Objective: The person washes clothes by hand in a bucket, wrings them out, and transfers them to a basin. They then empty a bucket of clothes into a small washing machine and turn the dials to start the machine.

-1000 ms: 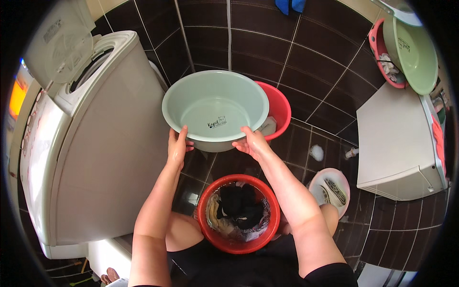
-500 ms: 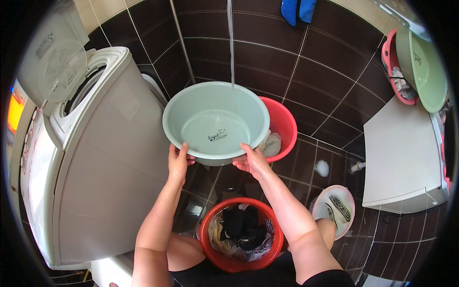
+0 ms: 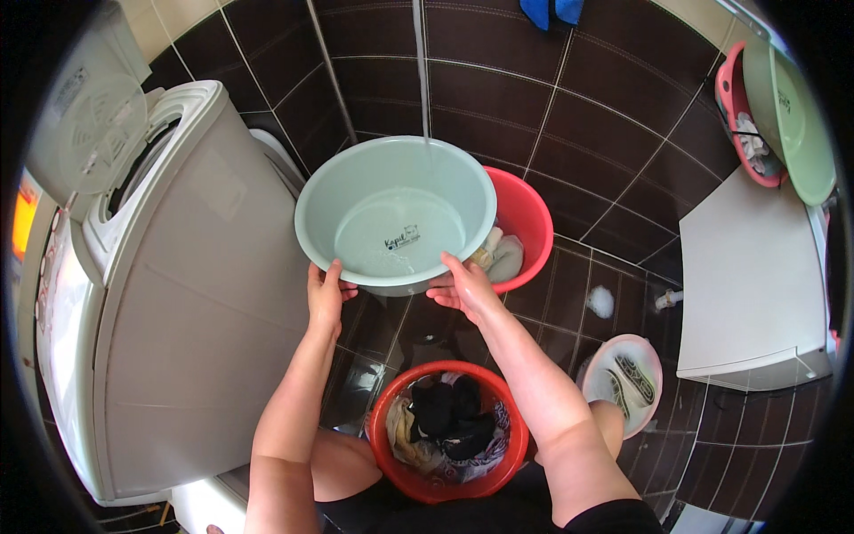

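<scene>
A large pale green plastic basin (image 3: pixel 356 191) is held out in front of me, tilted slightly toward me. My left hand (image 3: pixel 326 298) grips its near rim at the left, thumb on top and fingers beneath. On the right of the same rim, my right hand (image 3: pixel 464 289) holds it the same way. A thin stream of water (image 3: pixel 422 80) comes down from above into the basin's far side, and a little water glistens on the bottom. Below my forearms stands a red tub (image 3: pixel 405 485), with wet dark and patterned clothes (image 3: pixel 454 423) inside.
Behind the basin, a pinkish-red tub (image 3: pixel 532 218) holds pale cloth. A washing machine (image 3: pixel 205 294) with a raised lid stands at left. At right are a white cabinet (image 3: pixel 752 294) with basins on top, a small pink basin (image 3: pixel 647 356) containing soapy insoles, and foam (image 3: pixel 601 301) on the tiles.
The view has shifted slightly, so the wall and basin sit higher in the picture. Small splashes now show on the basin's bottom near its print. Both hands keep their hold.
</scene>
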`<state>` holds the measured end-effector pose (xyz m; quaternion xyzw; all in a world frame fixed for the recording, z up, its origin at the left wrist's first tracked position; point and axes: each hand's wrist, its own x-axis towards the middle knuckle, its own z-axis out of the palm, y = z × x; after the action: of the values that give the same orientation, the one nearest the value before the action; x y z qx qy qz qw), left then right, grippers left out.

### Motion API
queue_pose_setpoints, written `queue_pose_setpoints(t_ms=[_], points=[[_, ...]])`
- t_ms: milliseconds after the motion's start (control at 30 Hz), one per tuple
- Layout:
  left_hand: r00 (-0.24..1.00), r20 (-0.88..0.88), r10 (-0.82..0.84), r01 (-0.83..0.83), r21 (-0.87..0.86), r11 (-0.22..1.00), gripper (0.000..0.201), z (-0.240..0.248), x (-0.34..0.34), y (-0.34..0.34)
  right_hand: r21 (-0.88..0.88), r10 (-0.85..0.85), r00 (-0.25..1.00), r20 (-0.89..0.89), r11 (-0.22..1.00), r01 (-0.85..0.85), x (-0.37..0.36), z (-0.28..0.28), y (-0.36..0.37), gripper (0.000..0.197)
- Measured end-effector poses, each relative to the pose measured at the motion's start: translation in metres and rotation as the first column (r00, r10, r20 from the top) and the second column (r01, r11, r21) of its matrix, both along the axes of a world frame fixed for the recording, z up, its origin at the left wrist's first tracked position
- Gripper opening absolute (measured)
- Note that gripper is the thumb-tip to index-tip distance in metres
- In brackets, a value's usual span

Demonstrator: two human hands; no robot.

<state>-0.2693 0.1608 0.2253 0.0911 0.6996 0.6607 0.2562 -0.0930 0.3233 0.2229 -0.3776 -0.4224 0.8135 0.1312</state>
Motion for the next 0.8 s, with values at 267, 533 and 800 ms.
queue_pose_setpoints(t_ms=[267, 533, 800], points=[[0.994, 0.106, 0.028, -0.04, 0.118, 0.992, 0.036, 0.006, 0.003, 0.004, 0.007, 0.034, 0.999, 0.012, 0.999, -0.034, -0.001, 0.003, 0.004, 0.054], [0.981, 0.191, 0.034, -0.073, 0.203, 0.976, 0.04, 0.022, -0.011, 0.012, 0.026, 0.055, 0.998, -0.009, 0.998, -0.054, -0.002, 0.024, 0.012, 0.064], [0.985, 0.153, 0.077, -0.112, 0.233, 0.966, 0.042, 0.032, -0.009, 0.026, -0.016, 0.063, 0.998, -0.015, 0.998, -0.063, -0.002, 0.035, 0.025, 0.067]])
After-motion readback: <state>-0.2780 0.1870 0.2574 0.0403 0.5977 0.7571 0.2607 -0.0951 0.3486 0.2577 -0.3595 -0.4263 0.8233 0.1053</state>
